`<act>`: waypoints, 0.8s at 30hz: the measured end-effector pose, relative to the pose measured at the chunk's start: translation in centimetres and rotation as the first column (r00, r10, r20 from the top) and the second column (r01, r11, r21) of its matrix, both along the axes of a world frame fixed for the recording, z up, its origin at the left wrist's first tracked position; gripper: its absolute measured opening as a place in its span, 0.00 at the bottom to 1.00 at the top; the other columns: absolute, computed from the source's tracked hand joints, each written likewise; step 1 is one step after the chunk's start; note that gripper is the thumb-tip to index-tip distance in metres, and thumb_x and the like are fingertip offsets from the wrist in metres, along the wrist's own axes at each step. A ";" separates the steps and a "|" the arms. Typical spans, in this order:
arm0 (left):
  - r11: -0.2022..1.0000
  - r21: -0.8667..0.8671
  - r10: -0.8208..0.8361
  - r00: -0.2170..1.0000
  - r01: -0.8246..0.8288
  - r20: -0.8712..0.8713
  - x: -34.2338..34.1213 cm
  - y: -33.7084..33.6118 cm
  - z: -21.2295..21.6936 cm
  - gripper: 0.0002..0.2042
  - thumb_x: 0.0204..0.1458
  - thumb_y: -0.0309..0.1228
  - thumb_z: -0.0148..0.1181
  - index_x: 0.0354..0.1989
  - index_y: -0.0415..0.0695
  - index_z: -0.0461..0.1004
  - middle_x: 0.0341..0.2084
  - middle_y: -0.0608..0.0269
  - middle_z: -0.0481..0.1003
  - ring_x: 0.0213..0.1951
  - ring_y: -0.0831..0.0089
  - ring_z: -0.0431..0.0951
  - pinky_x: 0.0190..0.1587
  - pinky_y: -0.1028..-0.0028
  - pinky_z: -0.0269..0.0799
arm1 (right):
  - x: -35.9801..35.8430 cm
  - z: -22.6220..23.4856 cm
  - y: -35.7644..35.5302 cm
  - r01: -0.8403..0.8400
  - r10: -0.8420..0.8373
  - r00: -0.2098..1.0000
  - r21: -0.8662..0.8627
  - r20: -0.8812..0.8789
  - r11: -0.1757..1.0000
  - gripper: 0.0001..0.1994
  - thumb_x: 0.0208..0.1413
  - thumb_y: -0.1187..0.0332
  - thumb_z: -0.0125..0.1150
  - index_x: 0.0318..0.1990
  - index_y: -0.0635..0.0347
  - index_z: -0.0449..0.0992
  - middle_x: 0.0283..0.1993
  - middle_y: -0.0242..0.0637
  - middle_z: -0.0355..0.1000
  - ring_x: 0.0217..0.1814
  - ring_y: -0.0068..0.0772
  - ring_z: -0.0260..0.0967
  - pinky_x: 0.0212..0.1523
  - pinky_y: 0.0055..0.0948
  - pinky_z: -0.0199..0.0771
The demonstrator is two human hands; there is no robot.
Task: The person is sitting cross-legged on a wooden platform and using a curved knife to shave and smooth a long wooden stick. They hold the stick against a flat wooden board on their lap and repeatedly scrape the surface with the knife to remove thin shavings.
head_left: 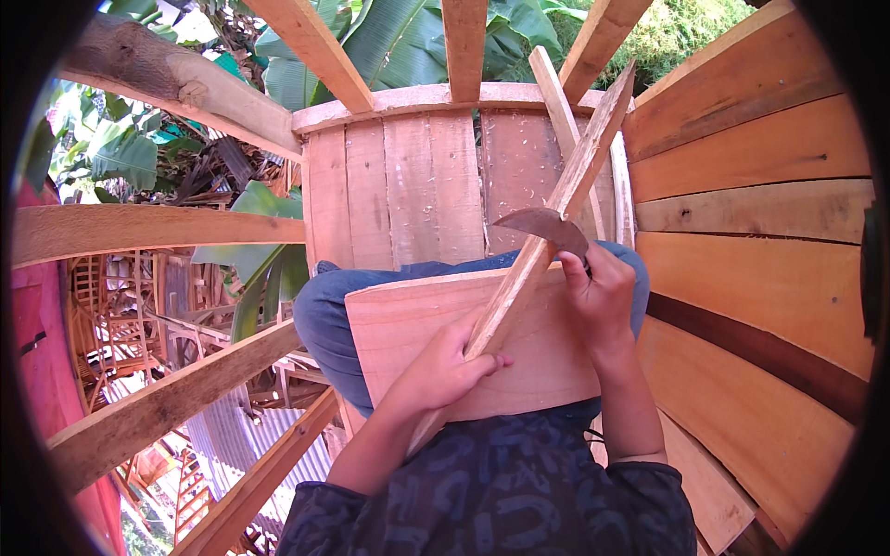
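Observation:
My left hand (451,363) is wrapped round the lower part of a long, rough-cut wooden stick (519,287). The stick runs slantwise from my waist up to the far right, ending in a point. My right hand (598,292) grips a sickle-like knife by its handle, which is mostly hidden in the fist. The curved, dark knife blade (540,223) lies across the stick, touching it about midway. Beneath both hands, a flat wooden board (408,329) rests on my lap over my blue jeans.
A plank floor (399,185) sprinkled with shavings stretches ahead. Another thin stick (553,102) leans at the far edge. Wooden plank walling (751,241) stands close on my right. Spaced rails (158,227) border the left, with banana leaves and scrap wood beyond.

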State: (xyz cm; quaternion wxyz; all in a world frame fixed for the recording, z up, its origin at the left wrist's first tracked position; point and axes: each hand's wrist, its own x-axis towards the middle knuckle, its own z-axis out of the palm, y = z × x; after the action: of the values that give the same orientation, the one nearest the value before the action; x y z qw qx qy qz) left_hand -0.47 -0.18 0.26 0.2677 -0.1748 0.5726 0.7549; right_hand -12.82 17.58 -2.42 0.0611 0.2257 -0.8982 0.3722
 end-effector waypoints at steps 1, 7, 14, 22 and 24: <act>1.000 0.005 -0.001 1.000 0.001 0.004 0.0 0.0 0.0 0.30 0.45 0.21 0.50 0.62 0.33 0.58 0.40 0.55 0.73 0.43 0.68 0.79 0.41 0.74 0.72 | 0.0 0.0 -0.1 0.008 -0.007 1.000 0.004 -0.018 1.000 0.21 0.53 0.57 0.64 0.20 0.62 0.64 0.17 0.44 0.61 0.19 0.49 0.63 0.19 0.38 0.60; 1.000 -0.006 -0.014 1.000 0.014 -0.009 -0.2 -0.1 0.0 0.29 0.45 0.22 0.50 0.61 0.33 0.58 0.39 0.55 0.73 0.43 0.68 0.79 0.40 0.74 0.72 | -0.5 -0.8 -0.3 -0.002 0.000 0.997 -0.024 -0.083 1.000 0.20 0.53 0.57 0.64 0.21 0.62 0.65 0.18 0.43 0.62 0.19 0.48 0.64 0.19 0.38 0.60; 0.999 -0.028 -0.046 0.999 0.046 -0.016 0.0 -0.3 -0.6 0.30 0.45 0.22 0.49 0.62 0.33 0.57 0.40 0.55 0.73 0.42 0.68 0.79 0.41 0.74 0.72 | -1.8 -1.4 0.4 0.040 -0.036 0.983 0.022 -0.179 0.999 0.20 0.54 0.57 0.64 0.21 0.64 0.66 0.17 0.44 0.62 0.19 0.49 0.63 0.19 0.38 0.59; 0.999 0.045 -0.004 0.998 0.001 0.061 0.0 -0.2 0.0 0.29 0.46 0.20 0.50 0.61 0.33 0.58 0.42 0.54 0.73 0.46 0.68 0.78 0.41 0.74 0.72 | -0.6 3.2 2.7 -0.081 0.088 0.983 -0.050 0.162 0.995 0.19 0.55 0.56 0.62 0.25 0.65 0.73 0.18 0.47 0.66 0.20 0.49 0.64 0.21 0.37 0.61; 0.998 0.054 0.011 0.998 -0.014 0.067 -0.1 -0.1 0.3 0.29 0.46 0.19 0.50 0.61 0.33 0.58 0.42 0.54 0.73 0.46 0.68 0.78 0.41 0.74 0.72 | 1.2 3.0 1.2 -0.194 0.201 0.963 -0.055 0.182 0.980 0.19 0.56 0.55 0.61 0.25 0.64 0.73 0.18 0.47 0.66 0.20 0.48 0.65 0.21 0.36 0.62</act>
State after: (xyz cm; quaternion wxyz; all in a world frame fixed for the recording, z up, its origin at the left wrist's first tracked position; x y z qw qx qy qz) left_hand -0.53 -0.23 0.60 0.2866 -0.1961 0.5415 0.7656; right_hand -11.65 18.78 0.63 -0.0566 0.2770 -0.8661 0.4123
